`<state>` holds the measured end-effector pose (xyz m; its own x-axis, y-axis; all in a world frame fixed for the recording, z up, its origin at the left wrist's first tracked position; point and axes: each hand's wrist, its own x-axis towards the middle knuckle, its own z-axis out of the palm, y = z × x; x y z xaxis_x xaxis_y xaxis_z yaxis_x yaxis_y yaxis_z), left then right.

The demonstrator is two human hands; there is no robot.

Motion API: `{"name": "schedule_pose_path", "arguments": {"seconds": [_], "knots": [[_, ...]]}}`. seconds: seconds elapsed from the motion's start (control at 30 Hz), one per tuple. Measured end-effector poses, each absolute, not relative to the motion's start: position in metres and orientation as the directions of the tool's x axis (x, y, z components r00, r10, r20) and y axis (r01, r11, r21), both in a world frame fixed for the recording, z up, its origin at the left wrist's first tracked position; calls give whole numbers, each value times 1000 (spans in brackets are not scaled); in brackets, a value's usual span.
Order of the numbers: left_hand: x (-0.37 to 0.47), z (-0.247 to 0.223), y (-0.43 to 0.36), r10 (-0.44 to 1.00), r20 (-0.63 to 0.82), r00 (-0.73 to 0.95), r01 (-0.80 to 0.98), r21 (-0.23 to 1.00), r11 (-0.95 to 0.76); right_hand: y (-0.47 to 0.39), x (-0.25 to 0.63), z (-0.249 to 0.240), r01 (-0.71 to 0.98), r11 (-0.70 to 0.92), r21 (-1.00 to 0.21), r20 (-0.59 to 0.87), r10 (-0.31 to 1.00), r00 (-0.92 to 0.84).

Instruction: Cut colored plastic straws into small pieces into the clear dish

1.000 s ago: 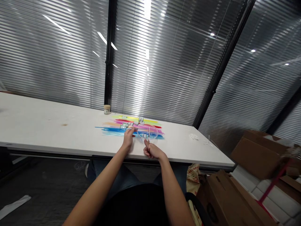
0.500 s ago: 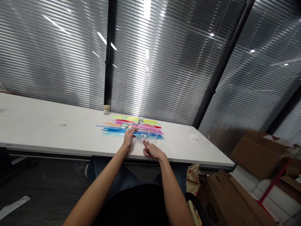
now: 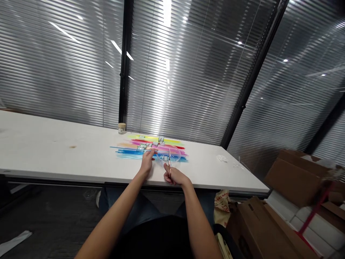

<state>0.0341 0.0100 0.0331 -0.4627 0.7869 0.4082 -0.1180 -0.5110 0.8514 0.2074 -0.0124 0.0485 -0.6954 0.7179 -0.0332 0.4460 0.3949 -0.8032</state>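
A: Which step?
B: Looks like cutting: left hand (image 3: 147, 162) grip narrow on a thin blue stick (image 3: 129, 148), held above the coloured sticks (image 3: 129, 151) on the worktop (image 3: 88, 151); right hand (image 3: 174, 175) holds scissors (image 3: 169, 163) upright by the clear bowl (image 3: 180, 155)
A: Next move?
B: Probably calls for lining up stick's right end with blades; can't tell whether they're open

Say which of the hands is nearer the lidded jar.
Left. The left hand is in front of the lidded jar and to its right; the right hand is farther right and closer to the table's near edge.
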Motion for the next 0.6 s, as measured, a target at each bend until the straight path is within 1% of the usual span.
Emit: {"name": "schedule_pose_path", "arguments": {"seconds": [0.33,0.6], "knots": [[33,33,10,797,375,-473,-101,876,-472,-11,207,47,441,385,-811,-31,724,-689],[32,32,13,811,350,-469,-122,884,-452,-10,207,44,429,392,-814,-14,725,-689]]}}
